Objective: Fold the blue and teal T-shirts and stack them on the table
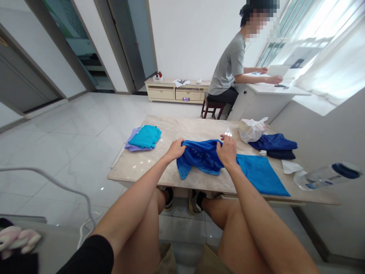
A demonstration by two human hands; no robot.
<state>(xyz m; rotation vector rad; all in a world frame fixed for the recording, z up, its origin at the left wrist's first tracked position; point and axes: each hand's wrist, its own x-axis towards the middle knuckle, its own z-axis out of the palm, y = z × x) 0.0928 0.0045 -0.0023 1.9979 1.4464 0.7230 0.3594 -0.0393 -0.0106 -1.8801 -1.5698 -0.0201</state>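
A marble table (148, 167) is spread beneath both sets of fingers. On it, a blue garment (199, 156) is gripped along its bunched upper edge. The left hand (175, 149) is closed on the left end and the right hand (226, 150) on the right end, with fingers curled tight into the cloth. Its flat part is laid out to the right of the right fingers, towards the near table edge. Further right, well apart, a navy pile (273, 144) is seen. Beyond the left fingers a folded teal and purple stack (144, 137) is set. A white bag (252, 129) is placed just past the right fingers, and a clear bottle (325, 176) lies far right, near the edge. The polished top looks slick, so the trailing cloth could be dragged off the near edge, or the bottle knocked, if the garment is swung wide.
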